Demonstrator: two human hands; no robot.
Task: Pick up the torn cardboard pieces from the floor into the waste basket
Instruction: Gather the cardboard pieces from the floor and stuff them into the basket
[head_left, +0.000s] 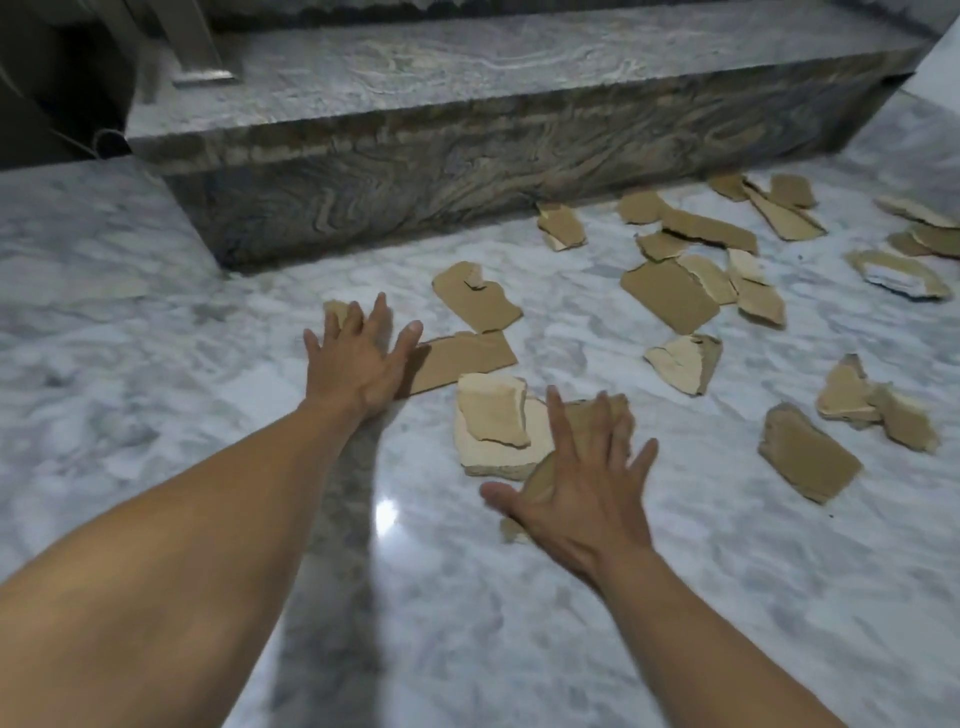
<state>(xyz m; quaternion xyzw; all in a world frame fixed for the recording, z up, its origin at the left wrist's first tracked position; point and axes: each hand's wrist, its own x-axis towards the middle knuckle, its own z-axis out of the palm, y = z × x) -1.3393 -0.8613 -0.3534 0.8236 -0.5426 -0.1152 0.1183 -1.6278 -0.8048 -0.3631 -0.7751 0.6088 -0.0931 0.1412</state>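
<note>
left hand (358, 361), right hand (579, 499) flat on cardboard pieces (480, 309)

Both arms are bare and reach forward and down from the bottom corners of the view, the left forearm (197, 530) from the lower left and the right forearm (717, 639) from the lower right. The left hand (358, 364) is stretched further ahead than the right hand (582, 499). Both hands are turned palm down, with their backs towards the camera. The left hand's fingers are straight and fanned apart, the thumb pointing off to the right. The right hand's fingers are also straight and spread wide, slightly blurred, with the thumb stuck out to the left. Both hands lie flat and unclenched, well apart from each other, each wrist roughly in line with its forearm.
</note>
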